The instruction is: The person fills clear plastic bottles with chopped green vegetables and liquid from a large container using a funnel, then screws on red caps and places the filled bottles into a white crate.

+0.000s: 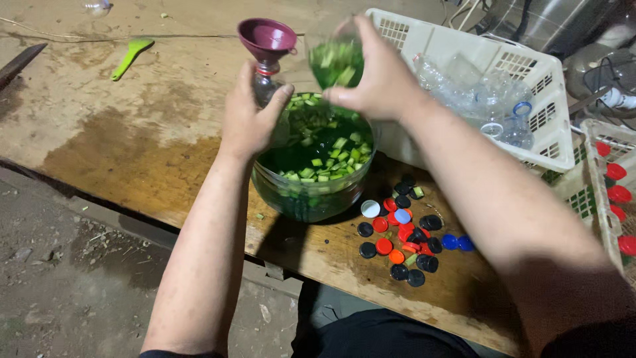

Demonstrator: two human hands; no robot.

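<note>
My left hand (pixel 248 119) grips a clear plastic bottle (pixel 265 86) with a maroon funnel (pixel 267 38) standing in its neck, held just left of a glass bowl (pixel 315 192). The bowl holds dark green liquid with several chopped green pieces floating in it. My right hand (pixel 377 76) holds a clear cup (pixel 336 61) full of green pieces and liquid above the bowl, close to the funnel's right side. Both forearms reach in from the bottom of the view.
A worn wooden table (pixel 132 139) carries a pile of loose black, red, blue and white bottle caps (pixel 404 235) in front of the bowl. A white plastic crate (pixel 530 86) of empty bottles stands at right, another crate (pixel 613 185) with red caps beside it. A green spatula (pixel 131 56) lies far left.
</note>
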